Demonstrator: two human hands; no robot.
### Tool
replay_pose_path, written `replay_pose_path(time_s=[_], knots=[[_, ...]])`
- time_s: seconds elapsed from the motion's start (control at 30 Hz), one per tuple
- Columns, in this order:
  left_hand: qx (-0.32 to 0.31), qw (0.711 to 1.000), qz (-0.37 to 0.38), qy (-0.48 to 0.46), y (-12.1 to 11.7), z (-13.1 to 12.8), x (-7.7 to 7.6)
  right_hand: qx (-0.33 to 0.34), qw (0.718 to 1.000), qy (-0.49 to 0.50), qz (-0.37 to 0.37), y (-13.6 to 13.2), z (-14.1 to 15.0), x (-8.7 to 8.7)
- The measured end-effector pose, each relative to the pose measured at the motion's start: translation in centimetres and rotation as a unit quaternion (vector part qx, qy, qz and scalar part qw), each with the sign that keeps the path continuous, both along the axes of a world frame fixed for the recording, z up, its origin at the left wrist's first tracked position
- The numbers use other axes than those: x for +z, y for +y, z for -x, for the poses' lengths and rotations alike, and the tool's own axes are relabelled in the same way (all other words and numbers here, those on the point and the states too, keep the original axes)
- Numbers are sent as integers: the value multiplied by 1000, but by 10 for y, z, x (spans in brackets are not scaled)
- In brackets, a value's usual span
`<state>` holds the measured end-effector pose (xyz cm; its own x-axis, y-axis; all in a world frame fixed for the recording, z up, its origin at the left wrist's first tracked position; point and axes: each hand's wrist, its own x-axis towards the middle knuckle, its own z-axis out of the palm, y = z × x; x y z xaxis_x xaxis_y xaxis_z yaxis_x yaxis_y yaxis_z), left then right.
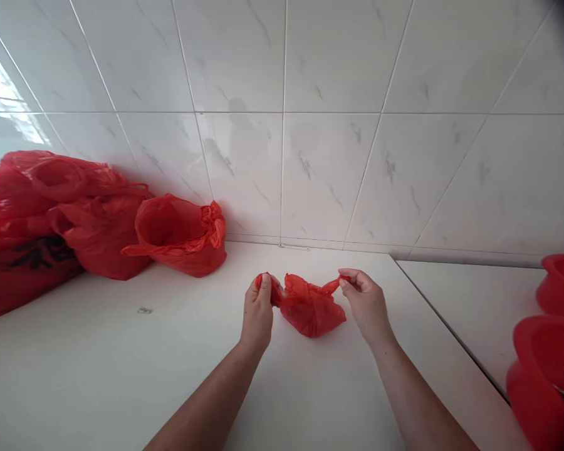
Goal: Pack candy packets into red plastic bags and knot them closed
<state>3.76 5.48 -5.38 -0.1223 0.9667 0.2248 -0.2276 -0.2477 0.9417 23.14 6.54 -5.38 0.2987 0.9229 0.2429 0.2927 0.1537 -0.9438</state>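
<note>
A small red bag (313, 307) sits between two bare hands over a white counter (122, 363), in the middle of the view and well out from the tiled wall (329, 156). It looks light, soft and limp, the kind of thin plastic that would probably crumple at a touch, slide a little between the fingers and tear or stretch under a hard pull. The gathered ends at its two sides seem the best places to take hold, with a palm underneath if the contents prove heavy; what is inside cannot be made out. The left hand (259, 307) is closed around a bunched end, thumb on top. The right hand (364, 300) pinches the tip of a twisted strip drawn out to the other side. The bag is bright red and slightly see-through, rounded below, wrinkled and ruffled on top, with a small corner poking out at the lower right. Whether its underside touches the counter is hard to tell. To the left, near the wall, an open bag (188, 250) stands beside a heap of red bags (108, 238); at the far right are red basins (540, 382).
</note>
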Motion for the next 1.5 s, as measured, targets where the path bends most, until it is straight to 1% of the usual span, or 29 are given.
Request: replay_pose_path(time_s=[0.03,0.1,0.2,0.27,0.3,0.33,0.4,0.47,0.5,0.6,0.63,0.7,0.77,0.8,0.87,0.93,1.0,1.03,1.1,1.17,1.23,1.27,1.3,1.37,1.4,1.43,1.47,1.5], knots=[[-12,1000,4,24,-2,-2,2,20,1000,14,-19,-5,7,8],[-46,996,20,70,-6,-5,7,70,997,28,-33,-16,21,23],[-112,986,44,113,-12,-10,12,148,988,30,-10,-30,37,37],[-144,981,48,124,-13,-12,15,196,980,43,11,-35,40,42],[-150,979,49,128,-14,-12,15,215,975,57,20,-35,39,43],[-151,979,51,130,-14,-12,16,228,971,71,25,-34,37,42],[-143,980,61,122,-14,-11,16,232,969,78,27,-30,31,39],[-141,983,69,92,-13,-11,17,234,969,64,41,-25,24,32],[-145,984,72,75,-13,-11,17,250,965,59,56,-23,22,28],[-145,985,81,35,-13,-11,17,326,935,77,116,-19,21,16],[-142,986,85,20,-12,-10,16,336,928,98,123,-18,22,12],[-133,986,96,-29,-9,-9,12,331,923,164,110,-16,25,5],[-125,980,118,-102,-3,-7,7,328,912,229,89,-15,27,1],[-121,973,137,-140,0,-5,4,336,905,244,87,-16,28,1],[-112,957,182,-196,8,-3,-2,357,902,221,104,-18,29,3],[-98,945,216,-225,14,0,-6,369,909,150,121,-22,30,7],[-79,944,224,-229,17,3,-6,372,918,74,117,-26,32,13],[-75,948,215,-223,16,4,-5,369,921,44,115,-28,34,15],[-84,962,174,-192,12,4,1,357,926,17,125,-30,38,17],[-126,975,125,-137,4,1,10,351,925,15,147,-31,41,16],[-174,979,83,-59,-6,-4,17,348,923,14,161,-29,44,14],[-182,981,63,-17,-10,-7,20,343,925,16,163,-29,44,14],[-170,984,41,25,-14,-10,21,335,928,23,163,-28,44,14],[-96,989,-3,110,-19,-16,19,315,933,67,163,-27,41,16],[-55,986,-18,154,-20,-18,16,304,933,97,165,-26,39,17],[-29,979,-25,199,-21,-19,13,294,933,126,165,-26,37,18],[-22,970,-26,242,-21,-20,8,285,932,151,166,-25,36,18],[-32,960,-24,276,-20,-20,4,279,930,172,164,-24,34,17]])
